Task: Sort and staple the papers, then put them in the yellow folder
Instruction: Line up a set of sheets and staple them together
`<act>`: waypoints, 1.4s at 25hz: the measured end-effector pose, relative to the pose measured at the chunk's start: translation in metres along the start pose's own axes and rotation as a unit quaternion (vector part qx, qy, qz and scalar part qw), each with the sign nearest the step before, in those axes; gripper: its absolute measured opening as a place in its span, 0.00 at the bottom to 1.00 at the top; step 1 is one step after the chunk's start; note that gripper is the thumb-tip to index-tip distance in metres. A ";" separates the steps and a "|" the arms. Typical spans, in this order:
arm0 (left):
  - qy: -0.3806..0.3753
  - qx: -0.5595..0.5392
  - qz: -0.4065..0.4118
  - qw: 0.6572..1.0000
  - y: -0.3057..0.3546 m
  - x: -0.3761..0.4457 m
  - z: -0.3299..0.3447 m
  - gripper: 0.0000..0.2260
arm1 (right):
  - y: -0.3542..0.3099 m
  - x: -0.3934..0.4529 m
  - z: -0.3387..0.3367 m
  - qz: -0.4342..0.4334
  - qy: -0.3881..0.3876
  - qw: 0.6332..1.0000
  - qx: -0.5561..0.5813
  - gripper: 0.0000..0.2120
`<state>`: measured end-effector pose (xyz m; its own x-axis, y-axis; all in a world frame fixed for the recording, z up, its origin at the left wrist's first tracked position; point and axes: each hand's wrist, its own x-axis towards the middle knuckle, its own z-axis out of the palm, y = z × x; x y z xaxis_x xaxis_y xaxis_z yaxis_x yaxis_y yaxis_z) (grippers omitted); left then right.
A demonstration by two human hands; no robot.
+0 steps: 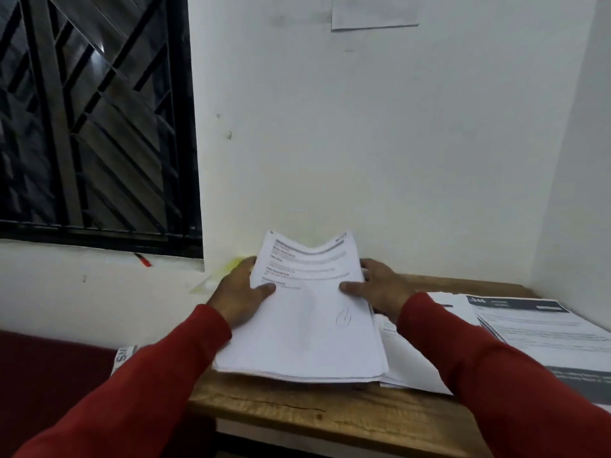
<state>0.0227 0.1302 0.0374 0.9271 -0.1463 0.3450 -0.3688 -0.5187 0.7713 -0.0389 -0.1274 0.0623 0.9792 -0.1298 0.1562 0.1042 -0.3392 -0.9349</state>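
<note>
A thick stack of printed white papers [307, 312] is held tilted over the wooden table [330, 411], its near edge resting low and its far end lifted and bowed. My left hand [239, 292] grips the stack's left edge, thumb on top. My right hand [380, 289] grips the right edge the same way. A yellow folder [228, 267] shows only as a pale yellow sliver behind my left hand, against the wall. No stapler is visible.
More printed sheets [542, 328] with dark headers lie spread on the table's right side, and loose sheets [410, 365] sit under the held stack. White walls close in behind and to the right. A barred window [92, 120] is at the left, with a red pen [142, 260] on its sill.
</note>
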 end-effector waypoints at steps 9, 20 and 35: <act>-0.061 0.279 -0.037 0.957 -0.031 -0.020 0.024 0.23 | 0.061 0.016 0.004 -0.019 0.023 0.958 -0.284 0.11; -0.102 0.366 -0.040 0.924 -0.019 -0.015 0.022 0.24 | 0.063 0.023 -0.028 -0.121 -0.042 0.934 -0.332 0.11; 0.023 0.315 -0.115 0.942 -0.056 0.054 0.049 0.29 | 0.085 0.048 -0.083 0.039 0.175 0.956 -0.231 0.17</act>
<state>0.0971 0.1103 -0.0136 0.9685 0.0591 0.2418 -0.0338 -0.9313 0.3627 0.0025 -0.2398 0.0166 0.8544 -0.4477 0.2639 -0.1337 -0.6801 -0.7209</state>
